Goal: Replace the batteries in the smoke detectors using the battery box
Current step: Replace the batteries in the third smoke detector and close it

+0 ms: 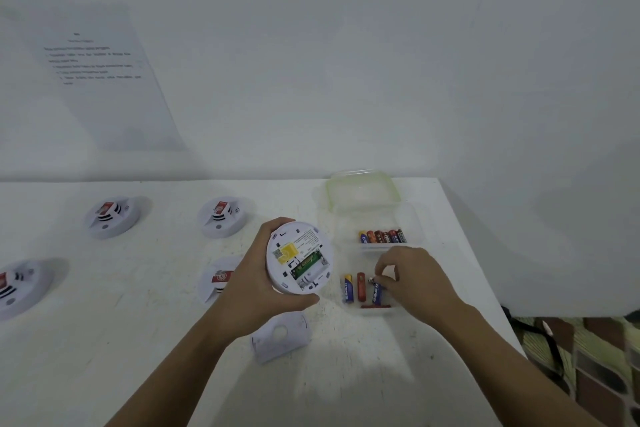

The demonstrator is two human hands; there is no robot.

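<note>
"Well, what could have gone wrong there?"

"The left hand (256, 284) gripped the detector (299, 262) upturned above the table (138, 340), its bay open. The right hand (412, 279) pinched a blue battery (376, 293) by its top end, just in front of the box (415, 218). So light a pinch might have let it roll among the loose cells (348, 288) beside it, mixing old with new. It could also have gone into the bay reversed."

"And the cover?"

"The cover (280, 340) lay just beside the left forearm; a careless wrist might have knocked it away."

"The room?"

"A white table stood against a pale wall with a printed sheet (104, 80). Four more detectors (112, 217) sat to the left, and patterned floor (588, 357) showed at right."
</note>
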